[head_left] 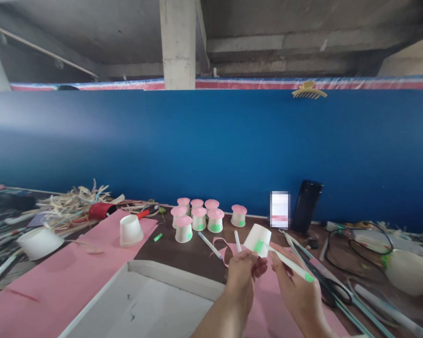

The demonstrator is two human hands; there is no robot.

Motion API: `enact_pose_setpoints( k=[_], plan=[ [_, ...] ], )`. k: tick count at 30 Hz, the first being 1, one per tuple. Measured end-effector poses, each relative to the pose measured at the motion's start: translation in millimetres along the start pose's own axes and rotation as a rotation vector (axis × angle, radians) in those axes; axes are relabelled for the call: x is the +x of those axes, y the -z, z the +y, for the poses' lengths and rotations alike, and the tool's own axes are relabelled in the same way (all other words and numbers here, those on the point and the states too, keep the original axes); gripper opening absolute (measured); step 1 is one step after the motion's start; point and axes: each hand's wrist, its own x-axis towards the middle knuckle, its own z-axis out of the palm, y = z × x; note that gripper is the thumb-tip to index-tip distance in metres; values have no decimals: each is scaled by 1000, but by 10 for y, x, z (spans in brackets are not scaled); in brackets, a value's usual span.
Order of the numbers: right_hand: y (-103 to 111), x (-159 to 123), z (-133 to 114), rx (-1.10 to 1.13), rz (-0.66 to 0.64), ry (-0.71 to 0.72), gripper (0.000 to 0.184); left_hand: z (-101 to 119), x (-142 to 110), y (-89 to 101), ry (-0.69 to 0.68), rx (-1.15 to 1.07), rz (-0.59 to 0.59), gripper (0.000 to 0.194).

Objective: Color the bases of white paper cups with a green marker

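Note:
My left hand point(244, 274) grips a white paper cup point(258, 236) by its lower rim, the cup upside down and tilted. A green patch shows on the cup's side. In my right hand point(294, 286) is a white marker point(291, 264) with a green end, its tip against that green patch. Behind, several upturned white cups with pink paper tops point(199, 217) stand in a group, green marks on their sides. One more pink-topped cup point(238, 215) stands apart to their right. A green marker cap point(158, 237) and another marker point(210, 245) lie on the table.
A white box lid point(172, 278) lies in front, beside pink paper point(91, 263). An upturned white cup point(130, 230) stands on the paper. To the right are black-handled scissors point(333, 288), a black cylinder point(306, 206) and cables. Paper strips point(74, 204) pile up at left, before a blue partition point(211, 145).

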Motion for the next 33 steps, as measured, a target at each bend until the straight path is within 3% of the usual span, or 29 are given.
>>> enact_pose_setpoints(
  k=[6, 12, 17, 24, 33],
  plan=[
    [13, 9, -8, -21, -48, -27, 33, -8, 5, 10, 1, -4, 6, 13],
    [14, -5, 2, -10, 19, -1, 31, -1, -3, -7, -8, 19, 6, 14],
    [18, 4, -6, -35, -40, -8, 31, 4, -6, -20, -10, 31, 14, 15],
    [0, -2, 7, -10, 40, 34, 30, 5, -18, -13, -29, 43, -6, 20],
    [7, -1, -7, -29, 15, 20, 31, -6, -14, -1, -34, 69, -9, 26]
  ],
)
